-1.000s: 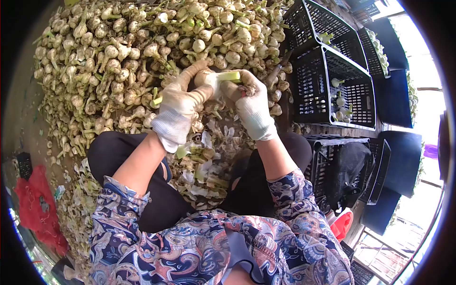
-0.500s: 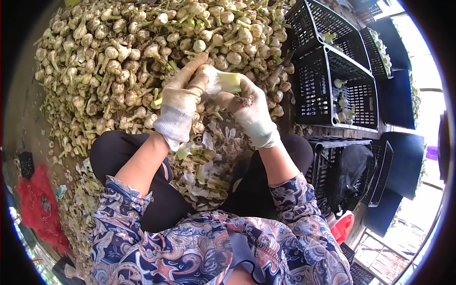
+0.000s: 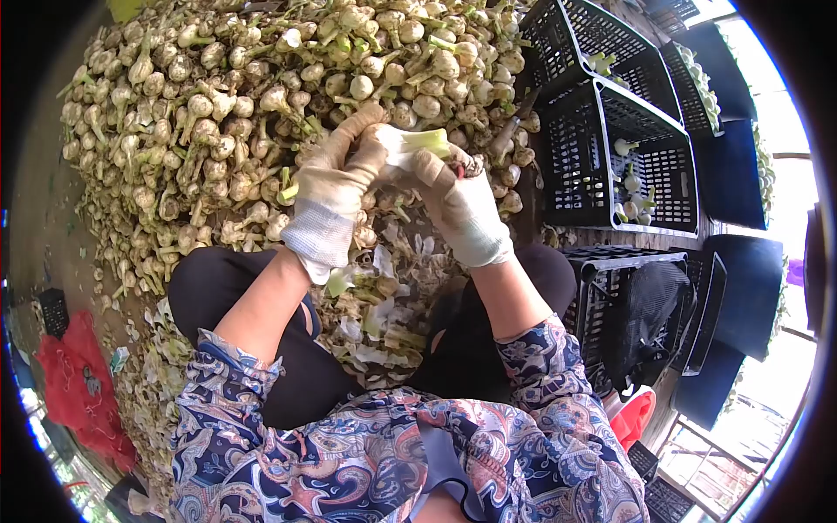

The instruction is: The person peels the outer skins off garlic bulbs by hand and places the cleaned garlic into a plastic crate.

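Observation:
My gloved left hand [image 3: 331, 183] is closed around the bulb end of a garlic bulb [image 3: 422, 141], whose pale green cut stem points right. My gloved right hand [image 3: 460, 202] presses its bent fingers and thumb against the white skin under the stem. Something dark and frayed with a bit of red [image 3: 466, 166] shows at the right hand's fingers; I cannot make out what it is. Beyond both hands rises a large heap of unpeeled garlic [image 3: 218, 113]. Below them, peeled skins and stem scraps [image 3: 375, 322] lie between my legs.
At right stands a black crate [image 3: 602, 157] with a few cleaned garlic bulbs [image 3: 631, 183] inside. Another black crate [image 3: 567, 39] is behind it, and one holding dark mesh [image 3: 654, 305] is nearer. Red netting [image 3: 80, 383] lies on the floor at left.
My right hand's fingers have shifted from the stem's cut end to below it, nearer the bulb. The dark frayed bit has moved up and right. My left hand keeps its hold.

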Demonstrator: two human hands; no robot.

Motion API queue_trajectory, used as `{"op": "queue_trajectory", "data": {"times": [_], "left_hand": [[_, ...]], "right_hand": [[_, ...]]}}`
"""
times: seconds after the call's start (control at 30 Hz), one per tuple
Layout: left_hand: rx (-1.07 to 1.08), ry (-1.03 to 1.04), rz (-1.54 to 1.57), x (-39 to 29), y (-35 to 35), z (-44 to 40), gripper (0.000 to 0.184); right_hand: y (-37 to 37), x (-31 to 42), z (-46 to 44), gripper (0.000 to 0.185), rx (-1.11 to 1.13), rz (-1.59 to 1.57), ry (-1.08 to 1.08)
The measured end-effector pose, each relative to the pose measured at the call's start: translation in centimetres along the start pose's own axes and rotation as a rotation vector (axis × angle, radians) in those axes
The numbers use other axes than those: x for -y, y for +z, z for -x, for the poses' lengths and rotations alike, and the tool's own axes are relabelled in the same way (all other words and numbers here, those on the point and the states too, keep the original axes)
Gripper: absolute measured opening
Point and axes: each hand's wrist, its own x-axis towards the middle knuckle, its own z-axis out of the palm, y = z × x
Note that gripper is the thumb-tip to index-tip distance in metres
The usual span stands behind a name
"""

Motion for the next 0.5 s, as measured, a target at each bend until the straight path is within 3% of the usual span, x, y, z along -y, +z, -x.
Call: {"op": "queue_trajectory", "data": {"times": [0.03, 0.2, 0.27, 0.4, 0.5], "left_hand": [[-0.017, 0.02, -0.04, 0.2, 0.2, 0.1, 0.037], [0.013, 0.034, -0.011, 0.8, -0.6, -0.4, 0.044], [0.082, 0.192, -0.255, 1.1, -1.0, -0.6, 0.053], [0.07, 0.231, -0.269, 0.2, -0.6, -0.2, 0.065], [0.078, 0.253, -0.299, 0.5, -0.6, -0.1, 0.069]], "right_hand": [[-0.1, -0.2, 0.0, 0.023, 0.0, -0.171, 0.042], [0.4, 0.7, 0.1, 0.023, -0.021, 0.032, 0.008], [0.2, 0.9, 0.1, 0.021, -0.074, 0.316, -0.071], [0.0, -0.4, 0.1, 0.019, 0.048, 0.247, -0.28], [0.2, 0.7, 0.1, 0.018, -0.022, 0.239, -0.096]]}}
